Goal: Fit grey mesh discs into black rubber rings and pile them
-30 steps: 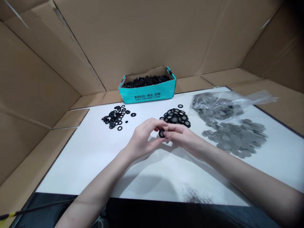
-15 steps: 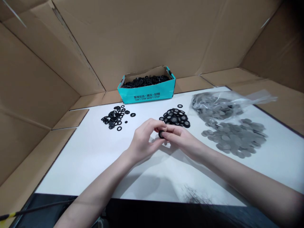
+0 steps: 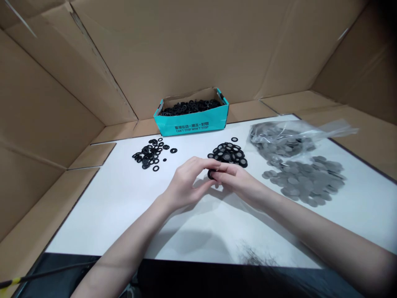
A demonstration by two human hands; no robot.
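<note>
My left hand (image 3: 189, 180) and my right hand (image 3: 237, 180) meet above the white table, both closed around one black rubber ring (image 3: 211, 174). The left fingers arch over its top while the left thumb comes from below. My right thumb presses on the ring's face, hiding its centre. Under the right fingers a bit of a small pale disc (image 3: 216, 186) shows. Just behind the hands lies a heap of black rings with grey mesh discs in them (image 3: 228, 155). Loose grey mesh discs (image 3: 307, 180) are spread to the right of my right hand.
A pile of plain black rings (image 3: 149, 153) lies at the left. At the back stands a turquoise box (image 3: 192, 123) full of black rings. A clear plastic bag (image 3: 279, 136) of grey discs rests at the back right. Cardboard walls (image 3: 186, 45) surround the white table (image 3: 108, 207).
The ring has shifted slightly up and right between my hands. My left index finger reaches straighter over it, and my right thumb stays against its face.
</note>
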